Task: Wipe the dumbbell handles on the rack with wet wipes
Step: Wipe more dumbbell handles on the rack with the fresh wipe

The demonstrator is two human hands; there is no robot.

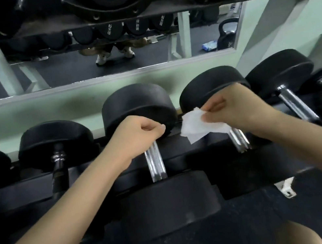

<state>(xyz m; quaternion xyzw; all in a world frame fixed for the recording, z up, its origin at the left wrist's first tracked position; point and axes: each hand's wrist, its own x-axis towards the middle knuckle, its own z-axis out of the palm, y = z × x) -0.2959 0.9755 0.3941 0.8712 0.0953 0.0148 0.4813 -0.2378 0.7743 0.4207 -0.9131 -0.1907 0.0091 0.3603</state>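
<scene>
The wipe (197,126) is in the middle right of the frame, pinched at its upper edge between the thumb and fingers of the right hand (236,107). It hangs crumpled just above the next handle (240,140), and I cannot tell if it touches the metal. The wipe is thin, soft and light, probably damp, so it will fold and bunch easily. I judge it works best wrapped around the bar under the whole palm, not held by one corner. The left hand (140,130), at the centre, is curled around the top end of the handle (156,163), close against the far black head. The handles are stiff chrome steel, partly knurled, and may be slippery when wet. The dumbbells look heavy and should rest in the rack (14,192) while one wipes. A blue pack (210,46) shows in the mirror (83,71) at the upper right, on the floor beside a kettlebell (226,36). Whether it holds wipes I cannot see. The rack carries dumbbells side by side.
</scene>
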